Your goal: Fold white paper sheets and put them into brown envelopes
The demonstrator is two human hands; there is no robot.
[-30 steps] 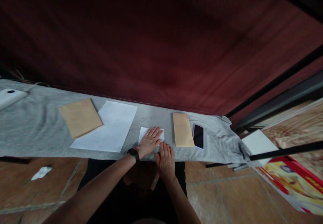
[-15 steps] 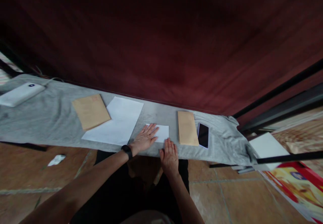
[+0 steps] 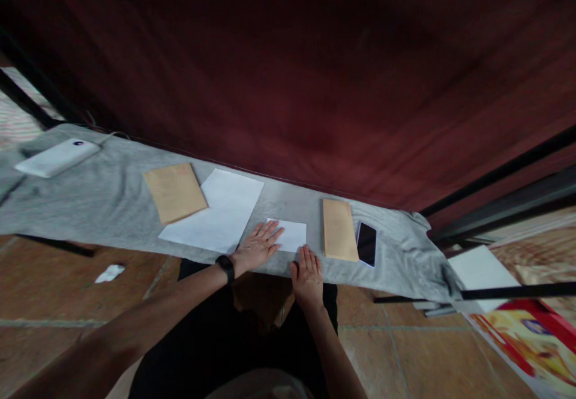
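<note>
A small folded white paper [image 3: 292, 235] lies on the grey cloth [image 3: 90, 207] that covers a long narrow table. My left hand [image 3: 255, 246] rests flat with fingers spread, its fingertips on the paper's left edge; a black band is on that wrist. My right hand [image 3: 307, 274] lies flat and open at the table's near edge, its fingertips just below the paper. A narrow brown envelope [image 3: 339, 237] sits right of the paper. A large white sheet [image 3: 216, 212] lies to the left, with a wider brown envelope [image 3: 175, 192] overlapping it.
A dark phone [image 3: 366, 244] lies right of the narrow envelope. A white power bank [image 3: 57, 157] with a cable sits at the far left. A dark red wall rises behind the table. On the tiled floor are a crumpled scrap [image 3: 109, 273], a white board [image 3: 481, 270] and a colourful poster [image 3: 531, 339].
My left hand has slid leftward off the folded paper, uncovering most of it; only its fingertips still touch. My right hand has drawn back slightly toward the table edge. The camera view shifted.
</note>
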